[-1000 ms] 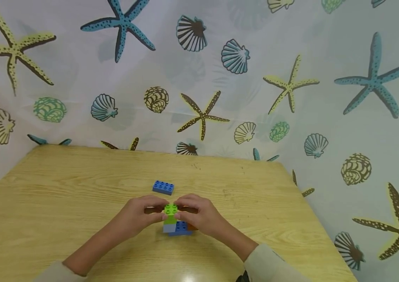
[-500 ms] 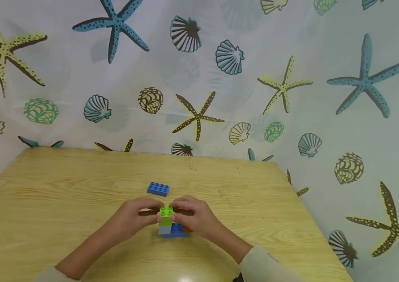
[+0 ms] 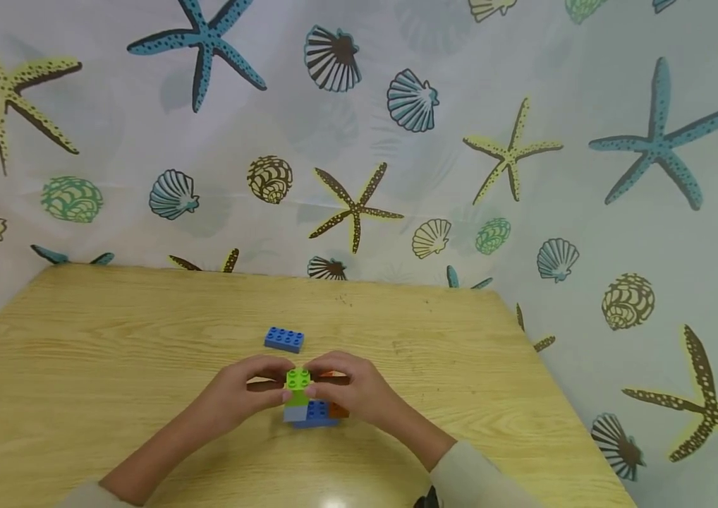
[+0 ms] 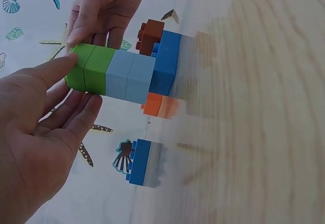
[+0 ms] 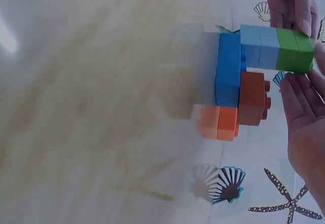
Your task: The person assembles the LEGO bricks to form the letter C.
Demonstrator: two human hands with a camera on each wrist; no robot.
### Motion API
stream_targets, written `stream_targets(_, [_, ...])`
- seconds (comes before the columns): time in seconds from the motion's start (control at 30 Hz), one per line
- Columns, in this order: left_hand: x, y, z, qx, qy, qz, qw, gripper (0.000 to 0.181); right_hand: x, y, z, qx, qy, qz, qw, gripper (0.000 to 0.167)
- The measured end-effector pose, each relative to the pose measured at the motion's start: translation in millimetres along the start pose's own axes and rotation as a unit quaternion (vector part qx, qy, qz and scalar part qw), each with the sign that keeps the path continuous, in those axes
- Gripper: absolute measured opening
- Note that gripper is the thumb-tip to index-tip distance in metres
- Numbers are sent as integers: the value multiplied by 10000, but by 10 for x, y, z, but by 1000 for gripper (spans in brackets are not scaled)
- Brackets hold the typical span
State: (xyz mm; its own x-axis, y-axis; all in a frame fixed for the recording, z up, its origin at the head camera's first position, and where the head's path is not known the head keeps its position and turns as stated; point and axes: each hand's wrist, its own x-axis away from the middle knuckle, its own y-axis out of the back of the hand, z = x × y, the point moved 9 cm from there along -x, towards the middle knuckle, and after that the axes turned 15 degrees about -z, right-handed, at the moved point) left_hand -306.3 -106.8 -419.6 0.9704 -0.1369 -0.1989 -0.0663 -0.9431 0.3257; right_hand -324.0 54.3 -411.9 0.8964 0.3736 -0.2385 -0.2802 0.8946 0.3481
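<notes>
A small tower of toy building bricks stands on the table. Two green bricks [image 4: 91, 69] top it, above two light blue bricks [image 4: 129, 76], all at one end of a blue brick [image 5: 228, 69]. At that base's other end sits a brown brick [image 5: 252, 98]. My left hand [image 3: 241, 388] pinches the green top from the left, thumb in front and fingers behind. From the right, my right hand [image 3: 355, 386] holds the same top between thumb and fingertips. An orange brick [image 5: 228, 123] lies low behind; whether it joins the base, I cannot tell.
A loose blue brick [image 3: 284, 339] with studs up lies on the wooden table [image 3: 143, 310] beyond the hands. White cloth [image 3: 238, 141] printed with starfish and shells hangs behind the table and along its right side.
The whole head view has shifted slightly. Both hands stay on the green bricks, and a little more of the brown brick shows beside my right hand.
</notes>
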Motion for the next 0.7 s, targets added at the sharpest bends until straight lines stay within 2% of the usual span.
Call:
stream_targets(0.13, [5,9,-12,8,-35,-48,10000,47,-138,48,-70,243,-10,-32,9997,37])
stream_targets(0.4, [4,2,16,-28,103,-177,9998,47,-580,125,-222,1058,163,-329,9937,37])
stream_targets(0.7, [23,1,51,142,239,-214,9994,48,-914,-4,-414,1700,141,2,9853,45])
